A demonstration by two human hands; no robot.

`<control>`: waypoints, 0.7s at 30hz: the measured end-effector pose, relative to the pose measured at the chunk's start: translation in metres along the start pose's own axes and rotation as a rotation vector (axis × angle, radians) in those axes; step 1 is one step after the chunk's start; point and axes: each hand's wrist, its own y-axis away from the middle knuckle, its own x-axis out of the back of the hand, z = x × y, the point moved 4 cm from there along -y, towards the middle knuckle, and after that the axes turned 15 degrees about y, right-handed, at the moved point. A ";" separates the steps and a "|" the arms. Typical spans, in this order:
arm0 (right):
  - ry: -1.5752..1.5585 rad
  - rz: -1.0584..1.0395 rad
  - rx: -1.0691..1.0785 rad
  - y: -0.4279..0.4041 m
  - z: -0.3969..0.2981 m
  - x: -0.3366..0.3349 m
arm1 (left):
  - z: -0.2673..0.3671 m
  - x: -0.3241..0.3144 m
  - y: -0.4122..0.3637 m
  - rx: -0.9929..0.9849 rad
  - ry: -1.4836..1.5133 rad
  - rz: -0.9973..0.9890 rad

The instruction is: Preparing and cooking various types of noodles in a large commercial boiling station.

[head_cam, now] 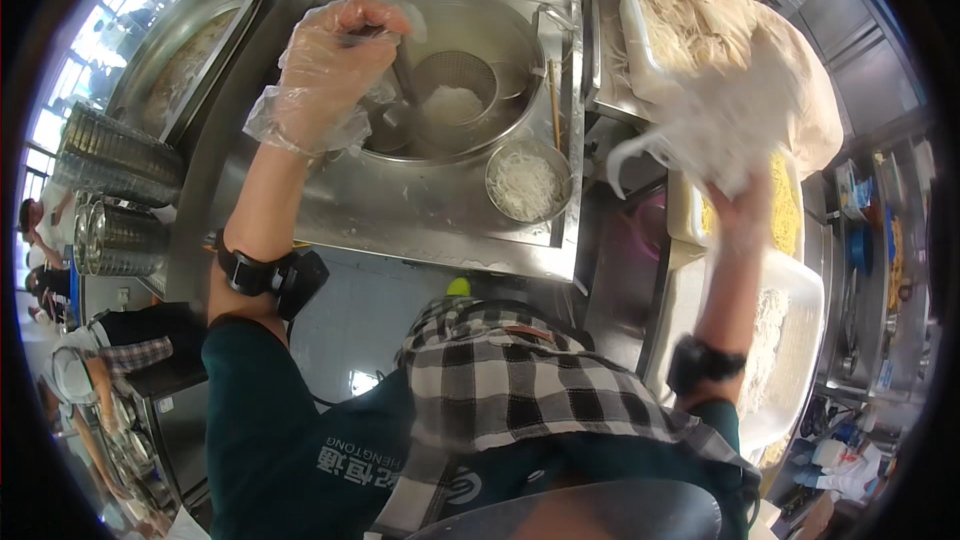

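My left hand (341, 52), in a clear plastic glove, is closed on the handle of a strainer basket (457, 82) that sits in a large steel pot (536, 116). White noodles (452, 103) lie in that basket. On the right, my right hand (735, 184) is blurred and holds a bundle of white noodles (712, 116) above the tubs; its fingers are partly hidden. A steel bowl (491, 199) of white noodles stands on the steel stove top (390, 206), beside the pot.
A cloth (810, 82) partly covers a white tub of noodles at the upper right. Below it are yellow noodles (784, 202) and another white tub (806, 300). Stacked steel bowls (120, 157) and a large steel tray (225, 45) stand left. Several people are farther left.
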 end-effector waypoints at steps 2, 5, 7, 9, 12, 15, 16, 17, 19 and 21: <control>0.045 -0.363 0.288 -0.004 0.002 -0.080 | 0.004 0.001 -0.005 0.006 0.067 -0.018; 0.182 -0.580 0.100 -0.051 0.024 -0.161 | 0.013 -0.006 -0.020 0.034 0.107 -0.019; 1.268 -0.626 0.451 -0.037 0.020 -0.200 | 0.012 0.003 -0.023 0.097 0.159 -0.081; 1.127 -0.813 0.435 -0.025 0.027 -0.201 | 0.004 0.008 -0.031 0.087 0.107 -0.078; 1.007 -0.848 0.554 -0.026 0.047 -0.177 | -0.007 0.010 -0.029 0.161 0.035 -0.052; 0.986 -0.670 0.325 0.002 0.052 -0.142 | -0.018 0.020 -0.028 0.226 -0.142 -0.011; 1.001 -0.667 0.322 0.007 0.051 -0.128 | -0.009 0.025 -0.026 0.163 -0.054 -0.035; 1.173 -0.548 0.256 0.014 0.044 -0.111 | 0.001 0.030 -0.024 0.103 0.031 -0.056; 1.254 -0.372 0.156 0.020 0.047 -0.061 | 0.025 0.041 -0.019 0.147 0.064 -0.047; 0.889 -0.249 0.159 0.011 0.079 0.012 | 0.044 0.053 -0.018 0.167 0.010 0.013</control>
